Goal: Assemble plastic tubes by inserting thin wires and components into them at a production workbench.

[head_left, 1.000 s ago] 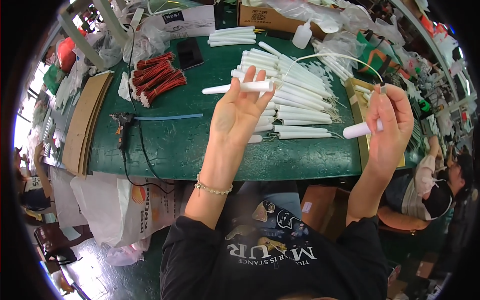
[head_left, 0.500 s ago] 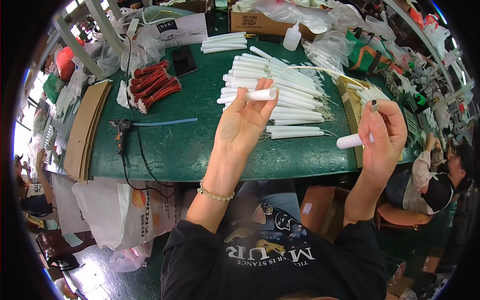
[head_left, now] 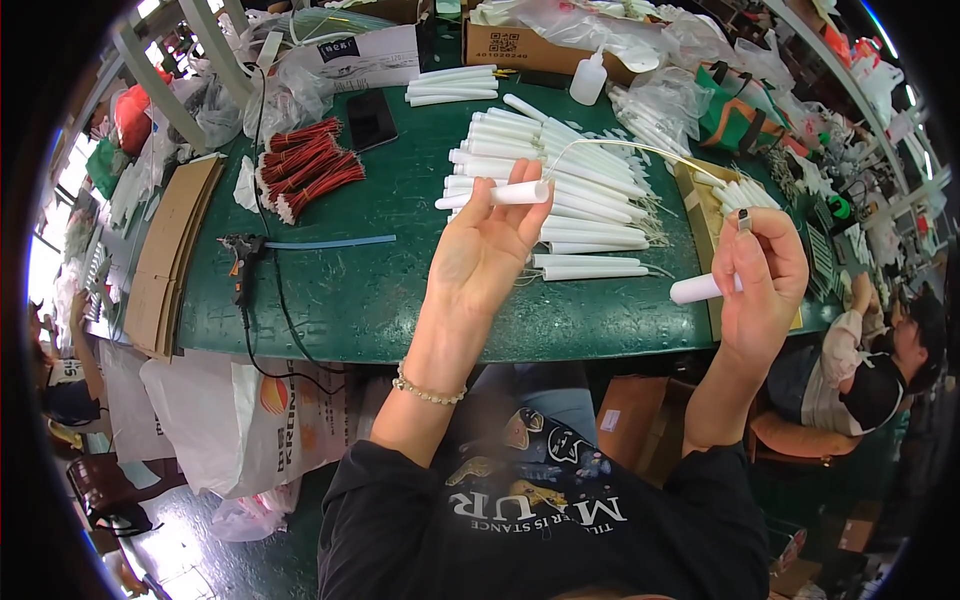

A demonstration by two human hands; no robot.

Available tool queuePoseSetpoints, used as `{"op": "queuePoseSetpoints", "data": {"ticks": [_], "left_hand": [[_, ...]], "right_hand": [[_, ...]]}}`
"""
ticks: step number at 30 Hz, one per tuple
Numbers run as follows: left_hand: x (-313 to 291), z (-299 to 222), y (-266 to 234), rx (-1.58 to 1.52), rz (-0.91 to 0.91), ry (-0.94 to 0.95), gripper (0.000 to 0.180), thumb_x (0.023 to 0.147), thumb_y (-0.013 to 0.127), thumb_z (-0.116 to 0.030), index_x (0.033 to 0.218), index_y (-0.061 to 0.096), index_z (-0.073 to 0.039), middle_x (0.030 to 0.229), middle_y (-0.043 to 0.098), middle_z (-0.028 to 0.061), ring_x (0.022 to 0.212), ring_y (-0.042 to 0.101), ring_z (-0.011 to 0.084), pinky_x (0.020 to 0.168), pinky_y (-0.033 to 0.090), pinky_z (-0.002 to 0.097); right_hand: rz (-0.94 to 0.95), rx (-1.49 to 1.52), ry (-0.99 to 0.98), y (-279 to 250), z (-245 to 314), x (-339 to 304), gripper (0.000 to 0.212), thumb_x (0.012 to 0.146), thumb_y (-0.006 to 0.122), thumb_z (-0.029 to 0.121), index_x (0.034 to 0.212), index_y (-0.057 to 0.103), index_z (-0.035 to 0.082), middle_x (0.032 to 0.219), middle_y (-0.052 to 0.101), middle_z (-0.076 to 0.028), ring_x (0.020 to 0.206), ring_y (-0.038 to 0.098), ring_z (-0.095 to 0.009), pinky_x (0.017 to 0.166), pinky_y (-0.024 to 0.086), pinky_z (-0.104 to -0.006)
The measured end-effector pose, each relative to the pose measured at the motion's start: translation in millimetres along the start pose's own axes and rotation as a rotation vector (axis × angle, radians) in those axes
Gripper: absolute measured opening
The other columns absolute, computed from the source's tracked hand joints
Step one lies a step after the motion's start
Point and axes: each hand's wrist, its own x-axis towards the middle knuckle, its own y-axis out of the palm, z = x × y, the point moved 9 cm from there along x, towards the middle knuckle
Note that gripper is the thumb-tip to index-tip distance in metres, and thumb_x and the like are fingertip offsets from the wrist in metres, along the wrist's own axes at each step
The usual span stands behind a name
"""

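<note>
Above the table, my left hand (head_left: 470, 250) is raised palm up, its fingers closed on a short white tube (head_left: 527, 192). The open end of that tube faces right, and a thin pale wire (head_left: 630, 143) arcs from near it toward the narrow box at the right. My right hand (head_left: 757, 290) pinches a small dark and silvery piece (head_left: 743, 221) between thumb and fingertip. Its lower fingers also keep hold of a second white tube (head_left: 697, 289), rounded end pointing left. Behind my left hand, a pile of white tubes (head_left: 590, 205) with thin wires lies on the green table (head_left: 400, 325).
Left on the table are a glue gun (head_left: 243, 262) with a blue stick, bundles of red wires (head_left: 305, 170) and a dark tablet (head_left: 371, 120). A white squeeze bottle (head_left: 588, 78) stands at the back. Flat cardboard (head_left: 168, 265) lies at the left edge. A co-worker (head_left: 850, 365) sits at right.
My right hand has shifted slightly left and down with the small piece and the tube. My left hand keeps its hold on its tube, almost unmoved.
</note>
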Motion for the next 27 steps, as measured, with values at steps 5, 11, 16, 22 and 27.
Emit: {"op": "queuePoseSetpoints", "data": {"ticks": [5,11,16,22,27], "left_hand": [[-1.0,-2.1,0.7,0.010,0.010,0.010,0.030,0.092,0.032,-0.016,0.116,0.028,0.000,0.120,0.037,0.0189,0.112,0.042,0.0283,0.093,0.039,0.0455],[0.9,-3.1,-0.8,-0.005,0.002,0.013,0.031,0.091,0.033,-0.017,0.117,0.028,0.000,0.120,0.038,0.0187,0.111,0.042,0.0277,0.093,0.039,0.0453],[1.0,-2.0,-0.9,0.023,0.004,0.009,0.030,0.091,0.033,-0.017,0.116,0.029,-0.001,0.120,0.038,0.0183,0.111,0.042,0.0271,0.093,0.039,0.0450],[1.2,-6.8,-3.2,0.007,-0.005,0.023,0.028,0.092,0.033,-0.017,0.115,0.030,-0.002,0.120,0.038,0.0170,0.112,0.042,0.0269,0.093,0.039,0.0446],[-4.1,-19.2,-0.5,0.073,-0.050,0.151,0.029,0.091,0.034,-0.019,0.116,0.030,-0.004,0.120,0.039,0.0162,0.112,0.041,0.0271,0.093,0.038,0.0449]], "right_hand": [[0.019,0.002,0.017,-0.4,-6.5,-1.9,0.011,0.081,0.052,0.002,0.089,0.052,-0.005,0.064,0.047,-0.001,0.048,0.035,-0.002,0.041,0.025,-0.0154],[-0.006,-0.004,0.016,-2.6,-4.4,-1.5,0.011,0.081,0.051,0.001,0.089,0.052,-0.005,0.064,0.047,-0.001,0.048,0.035,-0.002,0.041,0.026,-0.0153],[0.007,-0.097,0.025,-1.7,-4.7,-2.1,0.013,0.081,0.048,0.005,0.091,0.049,-0.003,0.064,0.044,-0.003,0.046,0.032,-0.004,0.041,0.026,-0.0158],[0.043,-0.173,0.124,-1.9,-14.2,-6.1,0.011,0.079,0.050,0.002,0.089,0.051,-0.004,0.067,0.048,-0.002,0.048,0.036,-0.003,0.042,0.027,-0.0146],[0.288,-0.354,0.286,12.4,-33.6,-11.6,0.010,0.077,0.055,0.000,0.086,0.057,-0.001,0.072,0.052,0.001,0.058,0.045,-0.002,0.048,0.033,-0.0133]]}}
